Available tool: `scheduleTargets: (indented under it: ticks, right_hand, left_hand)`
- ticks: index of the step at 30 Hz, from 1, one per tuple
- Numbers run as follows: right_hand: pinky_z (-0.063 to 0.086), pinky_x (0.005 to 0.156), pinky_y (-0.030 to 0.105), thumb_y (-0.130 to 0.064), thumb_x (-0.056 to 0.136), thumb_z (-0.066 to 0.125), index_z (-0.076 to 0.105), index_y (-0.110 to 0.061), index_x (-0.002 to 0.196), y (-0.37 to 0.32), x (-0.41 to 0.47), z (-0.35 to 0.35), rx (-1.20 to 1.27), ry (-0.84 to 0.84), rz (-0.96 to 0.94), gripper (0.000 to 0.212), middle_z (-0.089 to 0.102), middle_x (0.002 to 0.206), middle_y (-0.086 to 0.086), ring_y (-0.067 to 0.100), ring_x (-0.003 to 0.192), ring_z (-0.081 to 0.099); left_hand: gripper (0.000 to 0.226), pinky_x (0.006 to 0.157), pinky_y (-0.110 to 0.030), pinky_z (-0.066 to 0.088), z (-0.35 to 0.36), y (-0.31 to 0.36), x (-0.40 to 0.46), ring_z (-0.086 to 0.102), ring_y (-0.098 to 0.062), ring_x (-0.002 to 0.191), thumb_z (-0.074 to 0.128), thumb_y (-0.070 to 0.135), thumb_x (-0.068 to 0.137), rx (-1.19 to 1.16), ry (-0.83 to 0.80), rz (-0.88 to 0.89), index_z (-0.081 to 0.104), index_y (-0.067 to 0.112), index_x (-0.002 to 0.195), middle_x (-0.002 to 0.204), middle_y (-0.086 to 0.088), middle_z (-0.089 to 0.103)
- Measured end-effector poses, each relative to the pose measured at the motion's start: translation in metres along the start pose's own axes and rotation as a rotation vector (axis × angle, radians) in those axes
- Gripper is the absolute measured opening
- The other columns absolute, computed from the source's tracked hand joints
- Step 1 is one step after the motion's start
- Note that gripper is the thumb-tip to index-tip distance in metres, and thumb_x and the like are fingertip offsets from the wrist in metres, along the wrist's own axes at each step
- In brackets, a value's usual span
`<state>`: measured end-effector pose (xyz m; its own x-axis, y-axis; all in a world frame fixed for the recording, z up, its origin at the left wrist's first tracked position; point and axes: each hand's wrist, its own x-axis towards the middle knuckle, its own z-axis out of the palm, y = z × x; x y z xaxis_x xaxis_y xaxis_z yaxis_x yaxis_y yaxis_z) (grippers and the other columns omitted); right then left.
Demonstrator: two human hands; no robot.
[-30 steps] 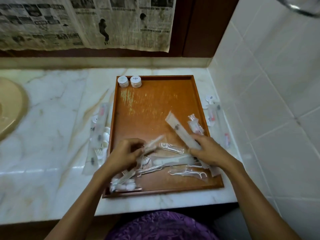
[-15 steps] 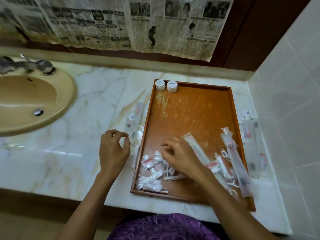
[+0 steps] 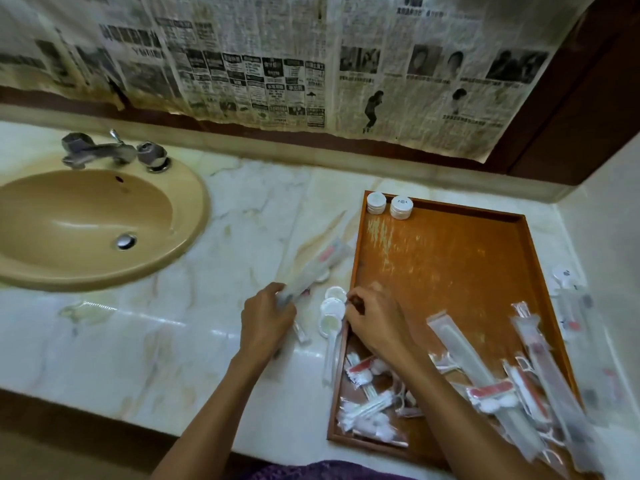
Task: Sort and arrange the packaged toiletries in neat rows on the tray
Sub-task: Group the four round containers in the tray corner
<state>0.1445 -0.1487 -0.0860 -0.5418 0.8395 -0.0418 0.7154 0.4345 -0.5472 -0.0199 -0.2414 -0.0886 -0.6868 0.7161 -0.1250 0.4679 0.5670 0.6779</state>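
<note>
Gripping blurred long packet (image 3: 311, 271): left hand (image 3: 266, 320) | right hand (image 3: 375, 318) fingers curled at tray (image 3: 353, 271) edge, hold unclear

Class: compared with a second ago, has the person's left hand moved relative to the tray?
Yes. The left hand has left the tray and now grips a long packet over the counter, beyond its left rim.

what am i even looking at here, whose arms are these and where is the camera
There is no machine: these are a person's two bare arms, filmed by one wide-angle camera worn on their head, looking forward and down. They stand at a marble counter beside a tan sink. A wooden tray holds two small white jars in its far corner and a jumble of packaged toiletries at its near end. The left hand grips a long clear packet over the counter. The right hand reaches across the tray's left edge, fingers curled by some small round white lids; whether it holds anything is unclear.
</note>
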Motion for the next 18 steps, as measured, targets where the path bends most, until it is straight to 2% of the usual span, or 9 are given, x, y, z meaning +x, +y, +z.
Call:
scheduleTargets:
  ticks: [4,7,9,12,14,16,18]
  right_hand:
    - [0.044,0.080,0.030,-0.025,0.089,0.057,0.067,-0.020,0.114,-0.006,0.009,0.002,-0.078,0.022,0.023,0.027,0.049,0.101,0.000,0.017,0.098,0.041]
    - [0.039,0.089,0.034,-0.035,0.086,0.060,0.065,-0.027,0.118,-0.015,0.011,0.004,-0.178,-0.038,-0.026,0.033,0.044,0.119,0.000,0.020,0.110,0.035]
    - [0.036,0.095,0.037,-0.037,0.085,0.061,0.065,-0.029,0.115,-0.018,0.010,0.005,-0.216,-0.075,-0.015,0.032,0.037,0.135,0.000,0.023,0.119,0.031]
    - [0.035,0.098,0.039,-0.027,0.086,0.061,0.067,-0.024,0.098,-0.018,0.007,0.007,-0.173,-0.077,0.018,0.014,0.032,0.144,0.001,0.025,0.125,0.028]
    - [0.036,0.100,0.040,-0.026,0.087,0.062,0.066,-0.023,0.097,-0.018,0.004,0.009,-0.124,-0.073,0.037,0.011,0.028,0.149,0.001,0.025,0.128,0.026]
    - [0.032,0.103,0.042,-0.032,0.085,0.064,0.064,-0.027,0.111,-0.020,0.001,0.010,-0.135,-0.107,0.063,0.026,0.019,0.154,0.001,0.025,0.134,0.020]
    - [0.026,0.106,0.044,-0.039,0.082,0.065,0.060,-0.032,0.121,-0.025,-0.002,0.010,-0.189,-0.149,0.099,0.040,0.009,0.158,-0.001,0.026,0.140,0.011]
  left_hand:
    - [0.025,0.064,-0.029,0.042,-0.006,-0.012,0.004,0.058,-0.023,0.074,0.060,0.028,0.084,0.056,0.004,0.004,0.065,0.021,0.108,0.084,-0.001,0.068]
    - [0.031,0.063,-0.030,0.045,-0.002,-0.018,0.007,0.057,-0.025,0.085,0.060,0.040,0.079,0.141,-0.038,0.092,0.066,0.019,0.101,0.088,-0.003,0.062]
    - [0.035,0.065,-0.028,0.044,0.001,-0.017,0.008,0.055,-0.024,0.092,0.062,0.045,0.077,0.159,-0.072,0.138,0.067,0.020,0.101,0.094,-0.003,0.057]
    - [0.031,0.067,-0.026,0.039,0.002,-0.010,0.011,0.054,-0.020,0.090,0.061,0.038,0.081,0.115,-0.071,0.165,0.064,0.021,0.107,0.096,-0.002,0.057]
    - [0.019,0.062,-0.026,0.036,0.001,-0.006,0.017,0.055,-0.018,0.077,0.057,0.034,0.085,0.097,-0.066,0.175,0.061,0.018,0.093,0.083,0.001,0.059]
    - [0.022,0.055,-0.028,0.032,-0.002,-0.007,0.026,0.052,-0.020,0.065,0.053,0.032,0.087,0.115,-0.057,0.135,0.053,0.016,0.072,0.066,0.003,0.054]
    - [0.027,0.050,-0.029,0.028,-0.005,-0.010,0.035,0.047,-0.020,0.057,0.051,0.026,0.086,0.129,-0.032,0.078,0.045,0.014,0.062,0.057,0.002,0.049]
